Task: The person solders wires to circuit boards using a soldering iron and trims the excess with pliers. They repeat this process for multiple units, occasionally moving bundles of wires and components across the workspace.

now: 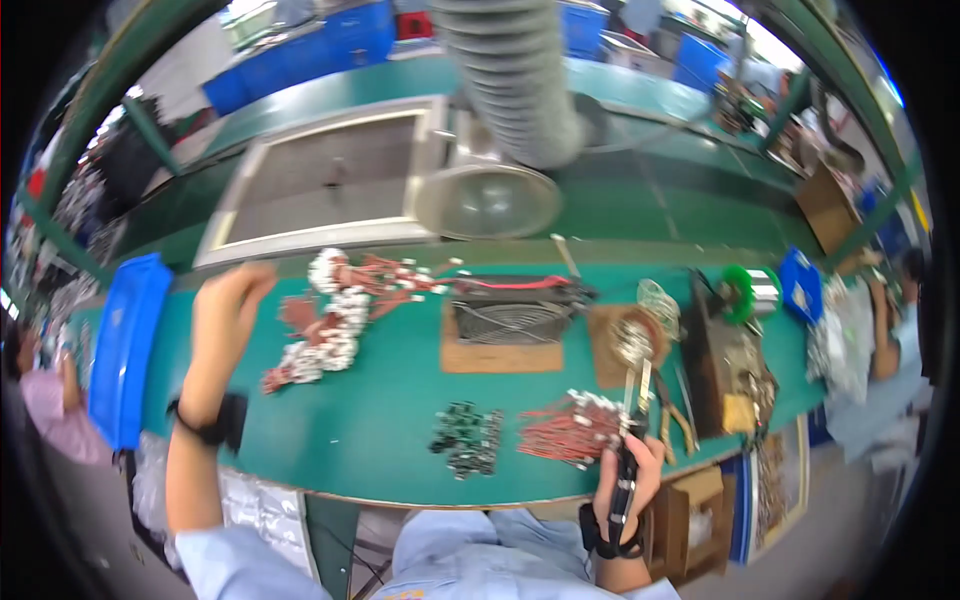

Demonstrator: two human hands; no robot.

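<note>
My left hand [232, 298] is raised over the left part of the green table, slightly blurred. Its fingers are curled in, and whether anything is inside them is hidden. To its right lies a heap of red wires with white connectors [335, 330]. My right hand [638, 468] is closed around a black-handled tool with slim metal prongs [624, 480]. The prongs point away from me, at a round dish of tangled metal [634, 340]. Beside this hand lies a bundle of red wires with white ends [572, 430]. Left of that is a pile of small green circuit boards [467, 438].
A black fan unit with a wire guard [510, 322] stands mid-table below a hose with a clear hood [488, 202]. Pliers [676, 415], a dark metal box [712, 385] and a green spool of solder wire [751, 294] are on the right. A blue bin [128, 350] stands left; people sit on both sides.
</note>
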